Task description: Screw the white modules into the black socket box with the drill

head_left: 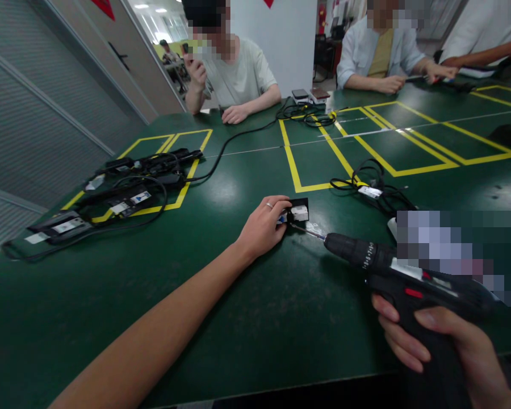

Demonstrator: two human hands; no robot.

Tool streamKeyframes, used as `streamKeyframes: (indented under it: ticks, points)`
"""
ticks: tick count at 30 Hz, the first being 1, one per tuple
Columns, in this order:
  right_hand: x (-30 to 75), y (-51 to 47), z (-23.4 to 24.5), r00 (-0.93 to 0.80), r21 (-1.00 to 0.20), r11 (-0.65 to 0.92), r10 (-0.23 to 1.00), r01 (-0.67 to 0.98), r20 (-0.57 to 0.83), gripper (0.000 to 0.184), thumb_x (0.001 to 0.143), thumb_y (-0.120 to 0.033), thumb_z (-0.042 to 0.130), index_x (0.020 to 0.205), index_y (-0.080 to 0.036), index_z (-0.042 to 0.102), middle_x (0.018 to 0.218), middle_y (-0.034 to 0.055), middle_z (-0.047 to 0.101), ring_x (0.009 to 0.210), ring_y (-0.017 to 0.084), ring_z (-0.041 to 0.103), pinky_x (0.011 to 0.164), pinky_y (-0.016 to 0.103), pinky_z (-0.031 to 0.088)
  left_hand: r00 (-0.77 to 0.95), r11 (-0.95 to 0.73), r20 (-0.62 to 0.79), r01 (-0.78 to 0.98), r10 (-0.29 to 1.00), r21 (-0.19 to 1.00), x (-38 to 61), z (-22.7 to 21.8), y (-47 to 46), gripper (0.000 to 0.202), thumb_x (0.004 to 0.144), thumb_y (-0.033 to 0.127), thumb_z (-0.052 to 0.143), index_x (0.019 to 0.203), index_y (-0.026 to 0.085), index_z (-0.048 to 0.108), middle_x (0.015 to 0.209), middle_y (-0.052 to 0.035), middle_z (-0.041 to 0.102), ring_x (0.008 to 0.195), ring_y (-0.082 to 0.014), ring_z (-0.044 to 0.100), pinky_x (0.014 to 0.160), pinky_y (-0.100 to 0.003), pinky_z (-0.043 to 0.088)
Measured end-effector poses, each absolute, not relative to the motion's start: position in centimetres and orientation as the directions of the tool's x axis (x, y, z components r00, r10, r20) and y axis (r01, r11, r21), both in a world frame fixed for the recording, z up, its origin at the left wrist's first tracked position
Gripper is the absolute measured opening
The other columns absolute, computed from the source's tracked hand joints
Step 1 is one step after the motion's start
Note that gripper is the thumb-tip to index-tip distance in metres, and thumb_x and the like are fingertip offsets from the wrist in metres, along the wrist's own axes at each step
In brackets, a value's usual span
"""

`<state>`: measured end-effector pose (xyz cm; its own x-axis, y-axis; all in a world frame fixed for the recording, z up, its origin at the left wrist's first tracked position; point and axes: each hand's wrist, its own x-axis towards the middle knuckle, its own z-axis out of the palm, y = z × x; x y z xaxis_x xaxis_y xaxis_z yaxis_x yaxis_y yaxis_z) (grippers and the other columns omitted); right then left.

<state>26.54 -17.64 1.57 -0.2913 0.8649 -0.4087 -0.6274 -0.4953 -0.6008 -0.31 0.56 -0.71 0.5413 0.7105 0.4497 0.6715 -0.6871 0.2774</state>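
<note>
My right hand (pixel 443 335) is wrapped round the grip of a black cordless drill (pixel 400 272), which points left across the table. From its chuck a long thin bit reaches to a small black part with a white label (pixel 300 212). My left hand (pixel 266 224), with a ring on one finger, holds this small part against the green table. The bit's tip meets or nearly touches the part's near side; the exact contact is too small to make out. My left fingers partly cover the part.
Black devices with cables (pixel 140 187) lie at the left within yellow tape. A coiled cable (pixel 377 176) lies beyond the drill. More cables and small boxes (pixel 309 95) sit at the far side. Several people are across the green table (pixel 221 318), one seated opposite (pixel 249 71).
</note>
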Motion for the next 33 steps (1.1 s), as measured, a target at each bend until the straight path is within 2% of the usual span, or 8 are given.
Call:
streamKeyframes:
  ticks: [5,10,13,18,23,29,33]
  points:
    - [26.73,-17.31,1.22,-0.308,-0.601,-0.497,0.865,-0.626,-0.396,0.025,0.067,-0.028,0.061,0.080,-0.008,0.071,0.063,0.0037,0.052,0.040,0.006,0.029,0.037,0.025,0.034,0.537,-0.683,0.449,0.675,0.714,0.279,-0.28,-0.73,0.55,0.044,0.075,0.003,0.054,0.115,0.019,0.046,0.125,-0.0075,0.050,0.119,-0.0230,0.045,0.103,-0.042,0.044]
    - [26.68,-17.10,1.09,-0.336,-0.599,-0.510,0.859,-0.617,-0.386,0.028,0.067,-0.030,0.061,0.079,-0.007,0.071,0.050,-0.0006,0.045,0.038,0.007,0.026,0.036,0.024,0.031,0.536,-0.684,0.452,0.673,0.713,0.282,-0.32,-0.78,0.58,0.046,0.074,0.003,0.055,0.115,0.020,0.046,0.124,-0.0073,0.051,0.119,-0.0228,0.045,0.103,-0.043,0.044]
    - [26.59,-17.13,1.26,-0.324,-0.598,-0.502,0.864,-0.625,-0.386,0.027,0.067,-0.029,0.062,0.080,-0.007,0.071,0.055,0.0012,0.048,0.038,0.007,0.027,0.036,0.024,0.032,0.536,-0.693,0.467,0.664,0.704,0.282,-0.32,-0.78,0.60,0.046,0.073,0.003,0.055,0.115,0.020,0.046,0.124,-0.0078,0.051,0.118,-0.0230,0.046,0.102,-0.044,0.044]
    - [26.49,-17.13,1.73,-0.288,-0.595,-0.477,0.875,-0.647,-0.389,0.026,0.066,-0.025,0.063,0.087,-0.012,0.071,0.075,0.0070,0.058,0.039,0.005,0.031,0.036,0.023,0.035,0.533,-0.681,0.457,0.681,0.712,0.268,-0.32,-0.88,0.65,0.046,0.073,0.003,0.056,0.114,0.019,0.046,0.124,-0.0073,0.051,0.119,-0.0212,0.045,0.103,-0.040,0.043]
    - [26.43,-17.16,1.84,-0.279,-0.598,-0.469,0.879,-0.650,-0.387,0.020,0.067,-0.025,0.063,0.079,-0.010,0.071,0.069,0.0052,0.056,0.039,0.005,0.031,0.037,0.023,0.035,0.534,-0.682,0.452,0.676,0.715,0.281,-0.39,-1.06,0.73,0.045,0.074,0.004,0.056,0.115,0.019,0.046,0.125,-0.0076,0.051,0.120,-0.0216,0.045,0.104,-0.041,0.043]
    - [26.38,-17.08,1.93,-0.271,-0.598,-0.468,0.878,-0.650,-0.393,0.020,0.066,-0.025,0.064,0.079,-0.012,0.070,0.073,0.0063,0.057,0.038,0.006,0.034,0.036,0.024,0.035,0.539,-0.690,0.456,0.665,0.708,0.286,-0.38,-0.85,0.68,0.043,0.075,0.005,0.055,0.115,0.019,0.046,0.124,-0.0081,0.051,0.119,-0.0231,0.045,0.102,-0.044,0.044]
    - [26.35,-17.11,1.88,-0.274,-0.603,-0.475,0.875,-0.641,-0.398,0.022,0.065,-0.028,0.065,0.078,-0.010,0.070,0.064,0.0030,0.052,0.038,0.006,0.031,0.036,0.024,0.035,0.535,-0.692,0.463,0.660,0.706,0.293,-0.36,-0.81,0.64,0.042,0.076,0.005,0.054,0.115,0.019,0.046,0.125,-0.0082,0.051,0.119,-0.0233,0.046,0.102,-0.044,0.044]
